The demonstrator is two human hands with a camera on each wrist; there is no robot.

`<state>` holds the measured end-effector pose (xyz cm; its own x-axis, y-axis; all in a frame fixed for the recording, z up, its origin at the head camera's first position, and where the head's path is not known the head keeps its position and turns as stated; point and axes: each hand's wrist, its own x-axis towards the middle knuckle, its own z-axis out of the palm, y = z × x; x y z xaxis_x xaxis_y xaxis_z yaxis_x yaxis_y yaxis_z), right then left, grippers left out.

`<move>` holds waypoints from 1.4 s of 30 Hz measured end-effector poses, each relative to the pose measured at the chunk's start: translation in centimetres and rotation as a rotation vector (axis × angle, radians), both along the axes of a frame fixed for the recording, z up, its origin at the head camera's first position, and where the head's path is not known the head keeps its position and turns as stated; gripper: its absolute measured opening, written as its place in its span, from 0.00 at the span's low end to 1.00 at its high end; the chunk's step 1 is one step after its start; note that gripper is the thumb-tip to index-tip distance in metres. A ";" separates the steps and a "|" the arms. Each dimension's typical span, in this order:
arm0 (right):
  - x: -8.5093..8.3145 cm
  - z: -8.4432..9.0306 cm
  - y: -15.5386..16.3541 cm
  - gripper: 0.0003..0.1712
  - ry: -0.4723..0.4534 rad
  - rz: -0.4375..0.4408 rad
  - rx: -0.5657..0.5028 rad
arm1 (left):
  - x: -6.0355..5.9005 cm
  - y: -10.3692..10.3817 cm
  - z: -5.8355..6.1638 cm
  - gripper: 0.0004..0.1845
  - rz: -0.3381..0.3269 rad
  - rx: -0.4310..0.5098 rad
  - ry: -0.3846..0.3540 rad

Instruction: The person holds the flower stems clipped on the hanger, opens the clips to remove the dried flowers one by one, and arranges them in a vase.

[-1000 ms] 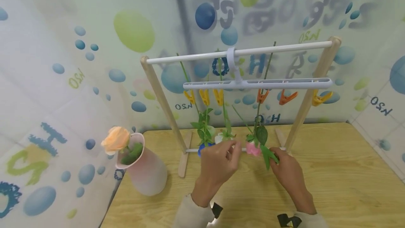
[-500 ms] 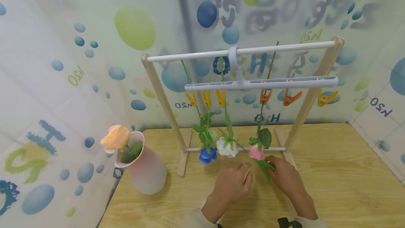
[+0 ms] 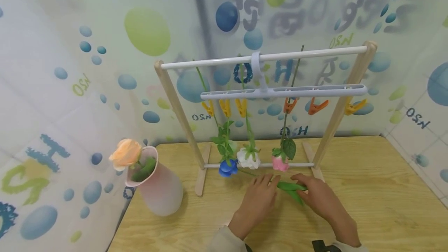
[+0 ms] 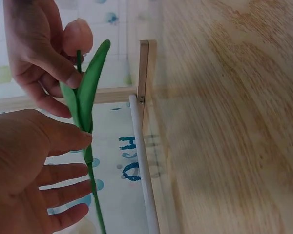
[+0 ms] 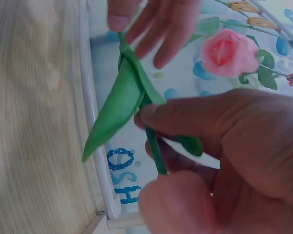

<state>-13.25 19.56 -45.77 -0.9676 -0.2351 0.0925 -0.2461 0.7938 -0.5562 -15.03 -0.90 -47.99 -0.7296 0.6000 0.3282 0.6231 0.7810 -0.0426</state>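
I saw my right hand (image 3: pixel 320 199) pinching the green stem (image 3: pixel 290 187) near its leaves while my left hand (image 3: pixel 257 201) pinched it farther along, the stem held low over the wooden table (image 3: pixel 378 205) before the rack (image 3: pixel 259 164).

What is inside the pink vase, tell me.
The pink vase holds an orange rose leaning over its rim, with green leaves at the mouth. The frosted wall hides the stem and anything lower inside.

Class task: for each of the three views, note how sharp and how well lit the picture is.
Head view: evenly lit and sharp, rack curved by the wide lens. Left wrist view: dim, table blurred. Right wrist view: dim, right hand soft, leaf clearer.
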 end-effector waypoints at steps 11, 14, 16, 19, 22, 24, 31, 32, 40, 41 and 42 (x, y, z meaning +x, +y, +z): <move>0.0 0.2 -0.3 0.21 0.009 0.050 -0.011 | 0.2 -0.4 0.3 0.07 0.007 -0.057 0.018; 0.1 0.3 -0.4 0.21 0.019 0.047 -0.018 | 0.2 -0.6 0.4 0.05 0.004 -0.035 0.000; 0.1 0.4 -0.4 0.21 0.041 0.053 -0.024 | 0.1 -0.8 0.6 0.05 0.002 -0.012 -0.008; -0.1 0.5 -0.3 0.21 0.106 0.044 -0.036 | 0.2 -1.2 0.8 0.06 0.017 0.019 -0.040; 0.0 0.7 0.0 0.22 0.178 0.016 -0.062 | 0.3 -1.8 1.2 0.06 0.033 0.049 -0.077; 0.2 0.9 0.2 0.22 0.206 -0.001 -0.101 | 0.4 -2.2 1.6 0.06 0.040 0.072 -0.091; 0.9 1.5 0.0 0.16 0.255 -0.044 -0.238 | 0.8 -3.7 3.2 0.06 0.045 0.118 -0.121; 0.9 1.5 -0.1 0.15 0.274 -0.055 -0.268 | 0.9 -4.0 3.4 0.07 0.049 0.120 -0.122; 0.1 1.4 -0.3 0.12 0.506 -0.150 -0.432 | 1.5 -6.0 4.9 0.11 0.075 0.178 -0.165; -0.1 1.4 -0.4 0.11 0.515 -0.168 -0.433 | 1.6 -6.3 5.2 0.10 0.079 0.190 -0.169; -0.2 1.5 -0.4 0.11 0.517 -0.186 -0.433 | 1.6 -6.5 5.4 0.10 0.085 0.206 -0.175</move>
